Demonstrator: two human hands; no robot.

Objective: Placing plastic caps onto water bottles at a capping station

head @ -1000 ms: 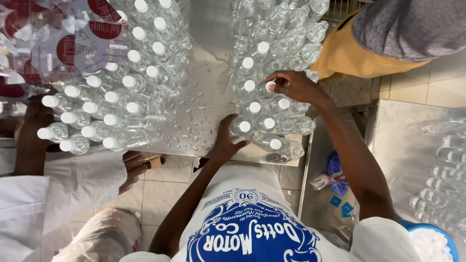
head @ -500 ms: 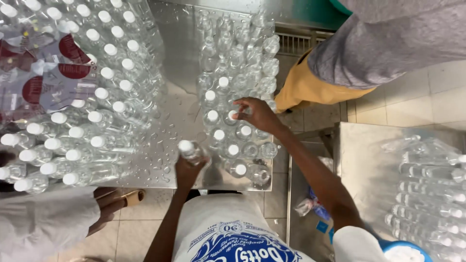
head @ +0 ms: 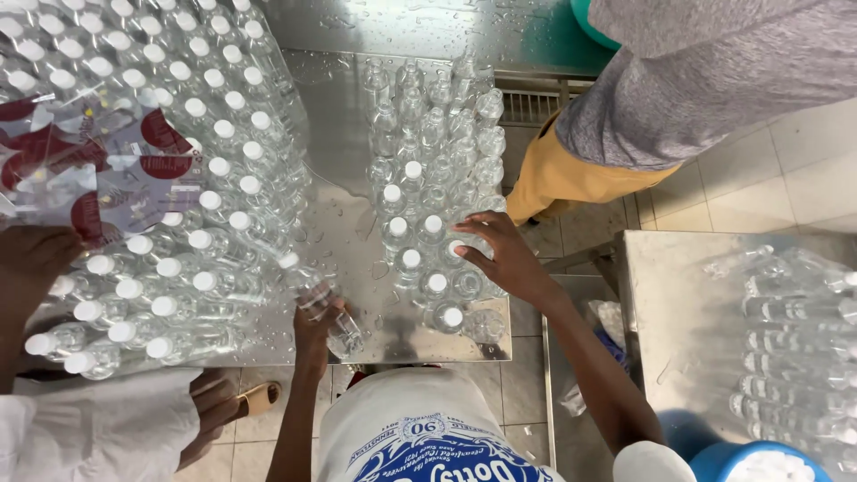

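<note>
My left hand (head: 312, 332) grips a clear plastic bottle with a white cap (head: 308, 290), tilted at the near edge of the wet steel table (head: 348, 134), beside a large group of capped bottles (head: 178, 178). My right hand (head: 500, 257) rests on a smaller cluster of clear bottles (head: 428, 161). Its fingertips touch a white-capped bottle (head: 455, 250). The near bottles in this cluster have caps; the far ones stand uncapped.
A person in a grey top and yellow trousers (head: 571, 170) stands at the far right. Another person's hand (head: 31, 259) and white sleeve (head: 89, 428) are at the left. A second steel table (head: 678, 295) holds lying bottles (head: 794, 321). A blue tub of white caps (head: 759, 464) sits near right.
My left hand went from flat on the table to gripping a capped bottle and carried it left toward the large group. My right hand stayed on the smaller cluster.
</note>
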